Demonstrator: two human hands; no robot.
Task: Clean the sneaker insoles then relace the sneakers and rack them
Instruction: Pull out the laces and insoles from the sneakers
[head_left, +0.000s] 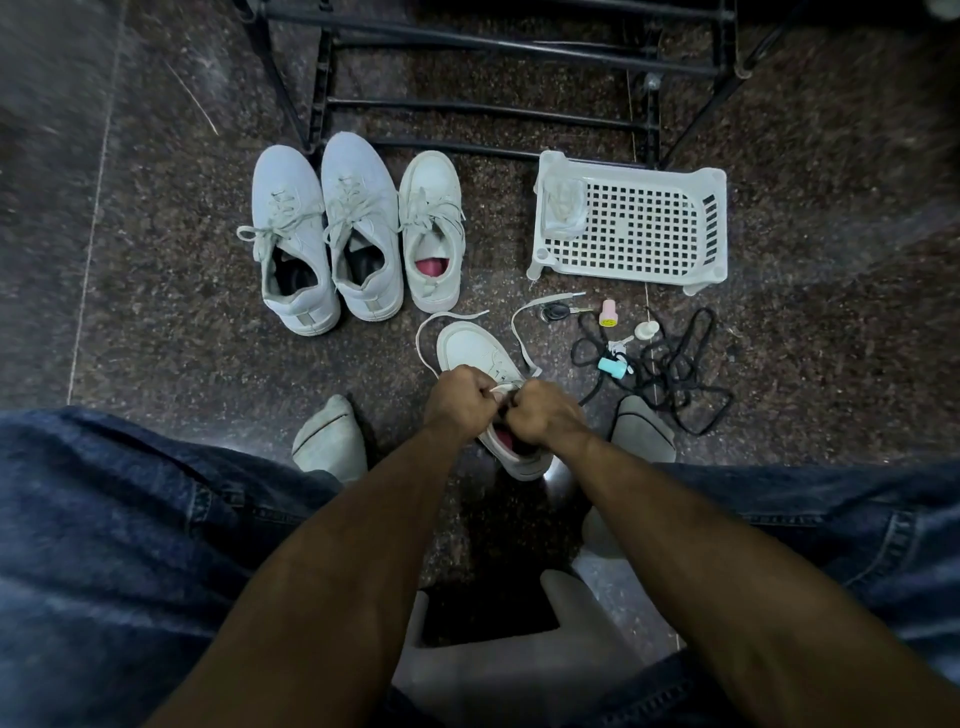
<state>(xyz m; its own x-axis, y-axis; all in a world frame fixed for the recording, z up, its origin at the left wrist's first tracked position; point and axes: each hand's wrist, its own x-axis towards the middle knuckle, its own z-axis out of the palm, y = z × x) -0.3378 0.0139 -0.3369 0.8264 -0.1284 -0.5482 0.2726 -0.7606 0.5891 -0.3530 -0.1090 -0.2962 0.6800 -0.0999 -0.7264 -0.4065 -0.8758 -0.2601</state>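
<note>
Partly, both fists hide the sneaker's (475, 349) eyelets.

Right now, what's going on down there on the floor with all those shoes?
A seated person is lacing a white sneaker on the floor, left hand and right hand both gripping its white lace. Three more sneakers stand laced before a black rack. Beside them sit a white basket and loose black laces.

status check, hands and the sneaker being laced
Left hand and right hand both pinching the white lace. White sneaker on floor, lace ends loose. Black cord tangle beside it, not blocking.
</note>
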